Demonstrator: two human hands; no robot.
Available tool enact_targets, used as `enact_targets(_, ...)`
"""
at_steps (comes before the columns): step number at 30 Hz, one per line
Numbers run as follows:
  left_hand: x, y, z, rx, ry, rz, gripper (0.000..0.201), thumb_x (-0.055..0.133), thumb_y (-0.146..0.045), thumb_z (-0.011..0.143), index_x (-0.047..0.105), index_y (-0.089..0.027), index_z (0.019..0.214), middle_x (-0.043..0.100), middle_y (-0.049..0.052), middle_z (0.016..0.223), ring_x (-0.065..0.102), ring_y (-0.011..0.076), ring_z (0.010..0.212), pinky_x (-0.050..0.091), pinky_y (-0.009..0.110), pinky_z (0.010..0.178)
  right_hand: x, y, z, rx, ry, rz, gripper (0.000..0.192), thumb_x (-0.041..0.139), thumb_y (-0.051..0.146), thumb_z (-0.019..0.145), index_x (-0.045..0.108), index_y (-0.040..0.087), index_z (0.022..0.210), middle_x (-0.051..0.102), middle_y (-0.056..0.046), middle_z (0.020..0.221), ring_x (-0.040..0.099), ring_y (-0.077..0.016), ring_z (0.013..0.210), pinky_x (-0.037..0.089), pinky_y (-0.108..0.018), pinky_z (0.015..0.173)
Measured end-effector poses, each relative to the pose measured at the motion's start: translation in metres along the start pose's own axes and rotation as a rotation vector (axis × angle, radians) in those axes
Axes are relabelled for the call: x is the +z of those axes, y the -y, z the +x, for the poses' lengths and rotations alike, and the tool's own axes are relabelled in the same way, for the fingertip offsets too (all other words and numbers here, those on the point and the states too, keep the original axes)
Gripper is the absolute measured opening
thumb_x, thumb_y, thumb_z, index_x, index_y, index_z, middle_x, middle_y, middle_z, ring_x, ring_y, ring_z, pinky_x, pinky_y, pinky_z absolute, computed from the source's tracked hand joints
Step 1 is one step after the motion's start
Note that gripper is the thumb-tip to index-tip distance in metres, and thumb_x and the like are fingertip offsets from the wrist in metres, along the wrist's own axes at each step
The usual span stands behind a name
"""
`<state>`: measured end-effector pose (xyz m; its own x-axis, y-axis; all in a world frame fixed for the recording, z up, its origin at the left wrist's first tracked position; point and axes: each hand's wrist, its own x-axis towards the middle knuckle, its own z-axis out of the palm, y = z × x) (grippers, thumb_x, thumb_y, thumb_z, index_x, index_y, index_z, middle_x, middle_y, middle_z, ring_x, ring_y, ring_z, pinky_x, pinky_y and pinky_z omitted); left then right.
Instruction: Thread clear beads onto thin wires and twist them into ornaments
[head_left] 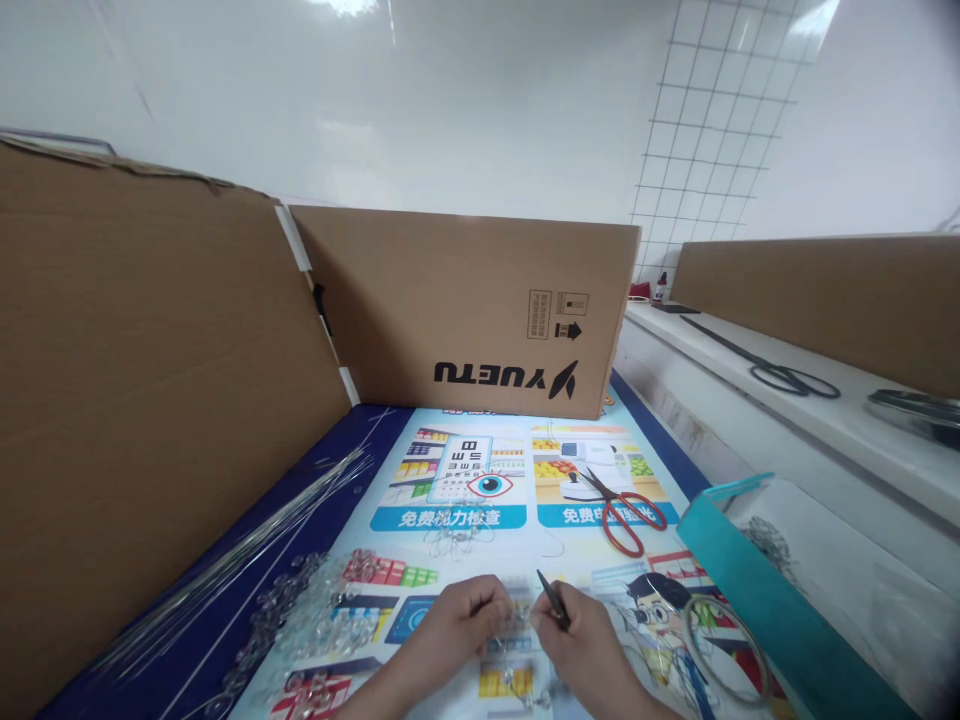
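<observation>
My left hand (459,612) pinches a small clear bead piece (517,608) at the near edge of a printed poster mat (480,500). Close beside it, my right hand (581,632) grips thin dark pliers (553,600), their tip pointing up and to the left toward the piece. A heap of clear beads (311,615) lies to the left of my left hand. A bundle of thin silvery wires (247,545) stretches diagonally along the left side. A small tangle of wire and beads (454,540) lies just beyond my hands.
Red-handled scissors (622,510) lie on the mat at right. Cardboard walls stand at left (150,400) and behind (465,310). A teal-edged bag (757,580) and a wire ring (724,640) sit at right. Black scissors (787,375) rest on the white ledge.
</observation>
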<state>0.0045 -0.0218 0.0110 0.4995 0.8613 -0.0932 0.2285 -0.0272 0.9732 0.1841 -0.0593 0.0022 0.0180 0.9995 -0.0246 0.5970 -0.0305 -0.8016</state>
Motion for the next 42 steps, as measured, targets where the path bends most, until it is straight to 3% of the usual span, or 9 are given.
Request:
enact_targets(9,0.013,-0.002,0.001,0.031,-0.151,0.102,0.022,0.043,-0.030,0.083,0.046,-0.020,0.064,0.039,-0.006,0.055,0.036,0.0121,0.054,0.028,0.020,0.050,-0.001,0.003,-0.007,-0.077,0.054,-0.217,0.015,0.046,0.024,0.075,0.053,0.018,0.064,0.057,0.001,0.060,0.049,-0.0125,0.057,0.028,-0.021,0.052)
enact_targets(13,0.013,0.000,0.001,0.057,-0.164,0.157,0.020,0.045,-0.028,0.081,0.047,-0.019,0.064,0.042,-0.004,0.058,0.039,0.0134,0.058,0.029,0.022,0.054,-0.001,0.005,-0.009,-0.124,0.046,-0.289,0.012,0.046,0.023,0.076,0.052,0.019,0.066,0.058,0.000,0.064,0.050,-0.0133,0.061,0.028,-0.022,0.055)
enact_targets(23,0.010,0.002,0.002,0.110,-0.137,0.205,0.018,0.048,-0.024,0.081,0.054,-0.018,0.065,0.049,-0.003,0.061,0.045,0.0142,0.061,0.032,0.021,0.056,-0.003,0.008,-0.009,-0.109,0.020,-0.153,0.011,0.048,0.026,0.077,0.051,0.019,0.069,0.055,0.002,0.061,0.047,-0.0119,0.058,0.029,-0.021,0.054)
enact_targets(30,0.007,-0.002,0.001,0.193,-0.120,0.228,0.024,0.048,-0.029,0.085,0.064,-0.017,0.071,0.057,0.002,0.070,0.052,0.0169,0.070,0.037,0.024,0.064,-0.006,0.010,-0.010,-0.213,0.064,-0.021,0.010,0.045,0.020,0.077,0.053,0.018,0.072,0.052,0.002,0.061,0.046,-0.0115,0.059,0.031,-0.021,0.055)
enact_targets(42,0.008,0.010,0.003,0.291,-0.129,0.245,0.021,0.047,-0.026,0.087,0.067,-0.021,0.090,0.059,0.004,0.078,0.057,0.0164,0.072,0.041,0.024,0.064,-0.007,0.009,-0.003,-0.076,0.064,0.213,0.006,0.049,0.020,0.074,0.052,0.018,0.070,0.048,0.004,0.060,0.042,-0.0101,0.056,0.034,-0.020,0.054)
